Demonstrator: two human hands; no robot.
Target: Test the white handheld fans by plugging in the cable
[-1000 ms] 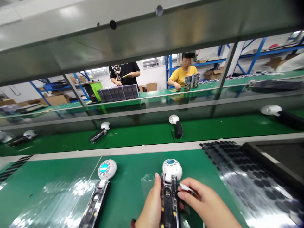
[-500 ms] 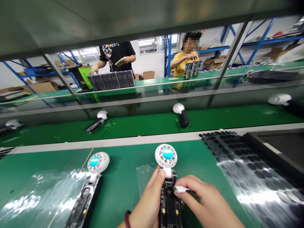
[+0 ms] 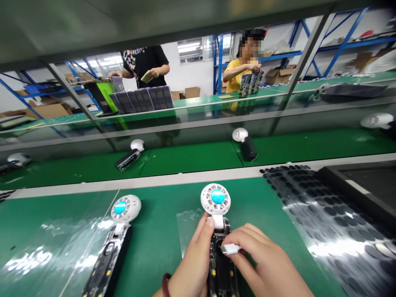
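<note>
A handheld fan (image 3: 215, 199) with a round white head, a blue centre and a dark see-through handle lies at the lower middle. My left hand (image 3: 197, 251) is wrapped round the left side of its handle, the thumb just below the head. Between the thumb and fingers of my right hand (image 3: 260, 255) is a white USB cable (image 3: 231, 248). Its metal plug points left, over the upper part of the handle; whether it touches the fan I cannot tell. A second fan (image 3: 126, 208) of the same kind rests to the left.
Black round stickers on clear sheets (image 3: 334, 218) lie to the right beside a black tray (image 3: 355, 181). Across the bench, a green conveyor belt (image 3: 192, 159) carries several fans. Two people stand at a far bench behind grey posts, and a shelf edge hangs overhead.
My right hand has moved the cable's plug slightly left over the handle. Fans on the belt have shifted right. A person at the back has lifted a dark panel.
</note>
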